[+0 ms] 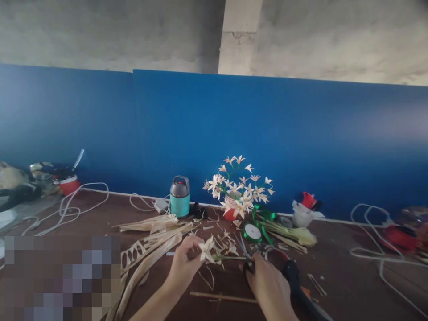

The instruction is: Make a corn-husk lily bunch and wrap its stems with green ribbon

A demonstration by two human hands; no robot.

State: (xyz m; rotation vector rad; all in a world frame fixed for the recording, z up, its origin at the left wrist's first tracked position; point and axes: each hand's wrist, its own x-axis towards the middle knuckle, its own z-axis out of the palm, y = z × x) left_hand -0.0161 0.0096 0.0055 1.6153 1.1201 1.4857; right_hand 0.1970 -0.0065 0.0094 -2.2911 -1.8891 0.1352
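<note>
My left hand [183,265] is closed, pinching a cream-coloured artificial flower [207,249] between thumb and fingers. The flower's petals are spread and face right. Closed round the dark handles of a pair of scissors [246,255] is my right hand [267,281], and the blades point away from me. The blade tips are apart from the flower. Between and beyond the hands lie husk scraps [219,240] and a spool of green ribbon [252,233]. Long dried husk strips [154,236] spread left of my left hand.
Similar flowers [245,187] stand in a red-and-white pot [230,216] near the blue partition [200,125]. A turquoise canister [179,203] is at its left. Beside my right hand lies a black-handled tool [294,278]. A thin stick [224,296] lies in front; white cables [364,254] loop at right.
</note>
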